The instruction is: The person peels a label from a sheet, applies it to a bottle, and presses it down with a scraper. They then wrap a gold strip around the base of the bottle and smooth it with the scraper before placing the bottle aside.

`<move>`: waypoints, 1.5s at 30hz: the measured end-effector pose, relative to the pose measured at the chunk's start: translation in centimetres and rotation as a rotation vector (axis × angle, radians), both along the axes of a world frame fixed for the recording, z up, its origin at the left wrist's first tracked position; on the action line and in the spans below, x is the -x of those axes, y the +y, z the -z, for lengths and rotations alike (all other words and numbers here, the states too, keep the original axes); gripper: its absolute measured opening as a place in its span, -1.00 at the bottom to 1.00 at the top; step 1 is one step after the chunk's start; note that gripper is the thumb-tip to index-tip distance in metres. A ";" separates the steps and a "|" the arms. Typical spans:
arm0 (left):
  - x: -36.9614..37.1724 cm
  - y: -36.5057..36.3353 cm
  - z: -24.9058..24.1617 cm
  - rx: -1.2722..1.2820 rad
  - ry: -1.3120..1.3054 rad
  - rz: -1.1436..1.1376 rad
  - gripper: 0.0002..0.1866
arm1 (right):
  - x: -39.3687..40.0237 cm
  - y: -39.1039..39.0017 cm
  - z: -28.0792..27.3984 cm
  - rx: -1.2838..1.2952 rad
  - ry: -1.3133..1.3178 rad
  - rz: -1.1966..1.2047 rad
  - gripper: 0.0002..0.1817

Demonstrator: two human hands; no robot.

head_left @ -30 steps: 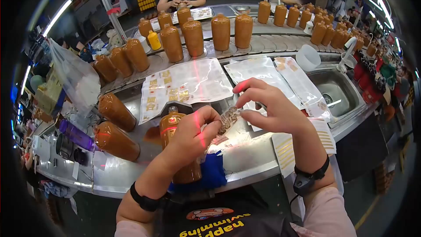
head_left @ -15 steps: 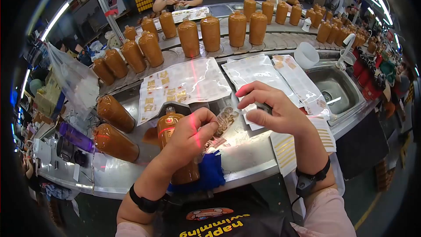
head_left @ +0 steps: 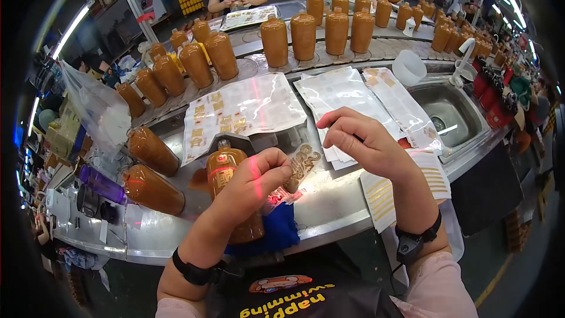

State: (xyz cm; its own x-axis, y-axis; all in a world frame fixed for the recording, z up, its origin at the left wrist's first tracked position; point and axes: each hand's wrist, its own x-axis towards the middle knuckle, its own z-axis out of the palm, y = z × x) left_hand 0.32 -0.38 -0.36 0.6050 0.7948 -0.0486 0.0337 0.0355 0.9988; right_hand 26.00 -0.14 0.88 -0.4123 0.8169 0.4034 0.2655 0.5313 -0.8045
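Observation:
In the head view, my left hand [head_left: 259, 182] is closed in a pinch on a clear decal sheet with a brown swirling pattern [head_left: 303, 164]. Behind that hand a brown glazed bottle [head_left: 225, 162] rests on a blue cloth [head_left: 281, 227], partly covered by the hand and forearm. My right hand [head_left: 368, 146] hovers to the right, above the white sheets [head_left: 338, 97], its fingers bent and apart with nothing visible between them. A red laser line crosses my left hand and the bottle.
Two brown bottles [head_left: 154, 189] lie tilted at the left by a purple object [head_left: 101, 184]. A printed sheet [head_left: 247, 106] lies beyond my hands. Bottles line the conveyor [head_left: 253, 65]. A sink [head_left: 450, 112] and gold-striped sheets [head_left: 379, 197] are at the right. Two people sit opposite.
The bottles on the conveyor have shifted along it to the right. My right hand's fingers have curled inward a little. My left hand still pinches the decal sheet, more of which shows.

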 end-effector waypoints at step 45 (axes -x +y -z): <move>4.5 -2.1 -1.9 -0.609 0.481 -0.475 -0.93 | -17.6 21.9 13.7 0.233 -1.127 1.026 -0.65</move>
